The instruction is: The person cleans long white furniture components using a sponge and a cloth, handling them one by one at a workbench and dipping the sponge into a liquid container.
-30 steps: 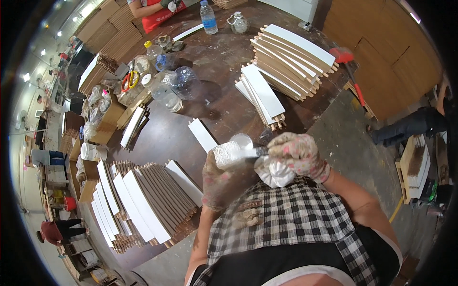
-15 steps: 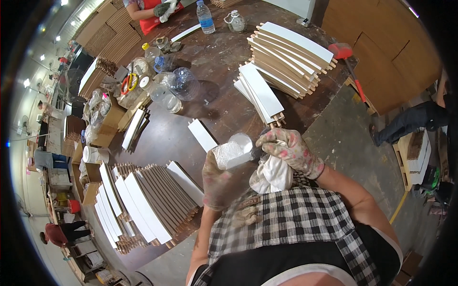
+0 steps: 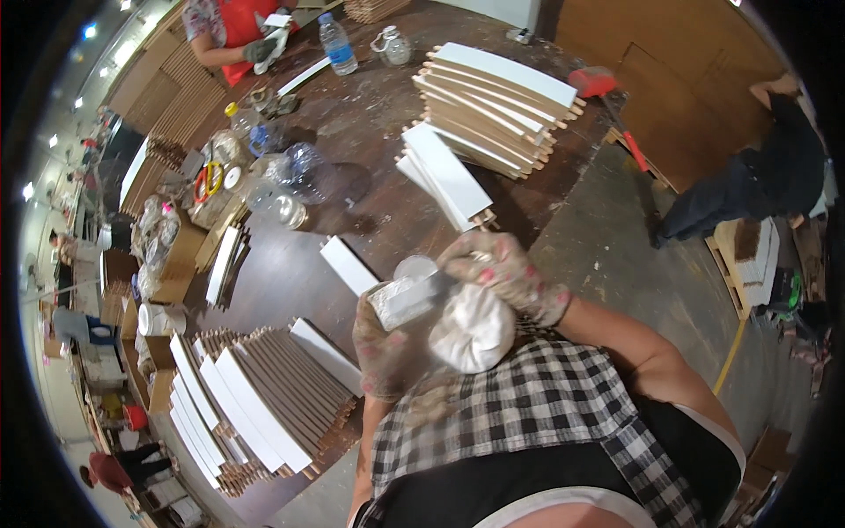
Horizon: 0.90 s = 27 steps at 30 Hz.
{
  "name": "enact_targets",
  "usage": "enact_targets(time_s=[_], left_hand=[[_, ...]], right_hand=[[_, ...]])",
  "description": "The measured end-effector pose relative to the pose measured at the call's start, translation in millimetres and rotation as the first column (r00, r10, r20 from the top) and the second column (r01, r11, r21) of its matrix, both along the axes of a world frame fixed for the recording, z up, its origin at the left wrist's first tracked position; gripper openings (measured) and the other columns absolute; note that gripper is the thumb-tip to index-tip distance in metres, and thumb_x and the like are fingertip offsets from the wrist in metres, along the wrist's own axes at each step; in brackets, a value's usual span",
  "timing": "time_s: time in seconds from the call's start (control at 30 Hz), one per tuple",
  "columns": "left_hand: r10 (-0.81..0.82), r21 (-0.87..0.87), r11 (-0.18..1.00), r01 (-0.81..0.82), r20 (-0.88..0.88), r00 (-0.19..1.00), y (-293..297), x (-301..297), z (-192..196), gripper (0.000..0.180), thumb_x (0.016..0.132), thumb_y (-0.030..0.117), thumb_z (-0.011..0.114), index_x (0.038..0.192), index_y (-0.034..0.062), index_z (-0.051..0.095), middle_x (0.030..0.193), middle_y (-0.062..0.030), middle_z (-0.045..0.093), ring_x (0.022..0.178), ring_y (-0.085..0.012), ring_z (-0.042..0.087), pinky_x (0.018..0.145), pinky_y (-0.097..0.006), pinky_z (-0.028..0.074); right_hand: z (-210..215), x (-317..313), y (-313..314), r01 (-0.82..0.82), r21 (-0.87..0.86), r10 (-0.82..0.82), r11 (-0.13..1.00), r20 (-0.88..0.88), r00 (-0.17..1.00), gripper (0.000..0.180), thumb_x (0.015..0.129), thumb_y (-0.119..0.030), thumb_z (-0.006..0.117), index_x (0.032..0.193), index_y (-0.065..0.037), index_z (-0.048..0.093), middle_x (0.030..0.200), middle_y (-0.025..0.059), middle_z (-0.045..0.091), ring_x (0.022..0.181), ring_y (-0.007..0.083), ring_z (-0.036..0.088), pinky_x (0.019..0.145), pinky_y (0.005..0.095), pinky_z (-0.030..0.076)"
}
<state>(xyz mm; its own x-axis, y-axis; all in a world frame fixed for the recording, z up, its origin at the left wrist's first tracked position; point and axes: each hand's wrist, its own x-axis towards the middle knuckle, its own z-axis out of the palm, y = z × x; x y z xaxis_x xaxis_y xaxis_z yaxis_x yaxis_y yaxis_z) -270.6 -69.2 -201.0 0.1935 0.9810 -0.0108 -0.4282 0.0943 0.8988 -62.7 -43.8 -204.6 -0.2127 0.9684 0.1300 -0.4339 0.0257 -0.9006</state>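
My left hand (image 3: 380, 348), in a stained glove, is closed around a clear plastic container of white paste (image 3: 400, 304) in front of my checked apron. A round translucent rim (image 3: 415, 267) shows at the container's far side. Opposite it, my right hand (image 3: 503, 275), gloved too, is closed with a bunched white cloth (image 3: 475, 327) hanging under its fingers. Whether those fingertips also pinch a small tool at the container is blurred. Just beyond the container, a single white slat (image 3: 349, 265) lies on the dark table (image 3: 370, 207).
White slats with wooden pegs are stacked at front left (image 3: 251, 405) and far right (image 3: 493, 106). Bottles (image 3: 280, 204), scissors (image 3: 208, 182) and a cardboard box (image 3: 180, 255) stand at left. A red mallet (image 3: 594, 82) lies at the right edge. A co-worker (image 3: 238, 40) works across the table.
The view has shifted, so the table's things sit further left. My right hand and the cloth have moved closer to the container. At the right, another person has straightened into view.
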Motion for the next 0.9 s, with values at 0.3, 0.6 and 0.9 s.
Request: enact_targets(time_s=[0.3, 0.6, 0.9], left_hand=[[0.021, 0.224, 0.975, 0.008, -0.123, 0.992, 16, -46, -90, 0.067, 0.078, 0.021, 0.07, 0.13, -0.0045, 0.037, 0.119, -0.0179, 0.05, 0.105, -0.0267, 0.053, 0.085, -0.036, 0.048], [0.107, 0.243, 0.968, -0.063, -0.169, 0.98, 20, -3, -50, 0.072, 0.069, 0.029, 0.08, 0.121, -0.0045, 0.044, 0.113, -0.0112, 0.054, 0.099, -0.0213, 0.056, 0.081, -0.031, 0.048], [0.08, 0.158, 0.986, -0.044, -0.229, 0.97, 15, -17, -35, 0.083, 0.064, 0.044, 0.081, 0.121, -0.0046, 0.045, 0.111, -0.0073, 0.054, 0.106, -0.0194, 0.053, 0.093, -0.031, 0.042]], right_hand=[[-4, -1, 7, 0.115, 0.024, -0.115, 0.993, 0.399, 0.91, 0.029, 0.083, -0.022, 0.067, 0.101, 0.0, 0.06, 0.098, 0.0102, 0.06, 0.092, 0.0203, 0.058, 0.082, 0.0291, 0.049], [7, 20, -5, -0.093, -0.284, 0.066, 0.954, -0.103, 0.993, 0.028, 0.083, -0.017, 0.067, 0.103, 0.002, 0.059, 0.098, 0.0081, 0.063, 0.095, 0.0163, 0.061, 0.083, 0.0265, 0.051], [-8, -2, 8, 0.014, -0.243, -0.022, 0.97, -0.032, 0.999, 0.012, 0.087, -0.002, 0.059, 0.098, 0.002, 0.061, 0.098, 0.0107, 0.064, 0.09, 0.0107, 0.061, 0.078, 0.0223, 0.051]])
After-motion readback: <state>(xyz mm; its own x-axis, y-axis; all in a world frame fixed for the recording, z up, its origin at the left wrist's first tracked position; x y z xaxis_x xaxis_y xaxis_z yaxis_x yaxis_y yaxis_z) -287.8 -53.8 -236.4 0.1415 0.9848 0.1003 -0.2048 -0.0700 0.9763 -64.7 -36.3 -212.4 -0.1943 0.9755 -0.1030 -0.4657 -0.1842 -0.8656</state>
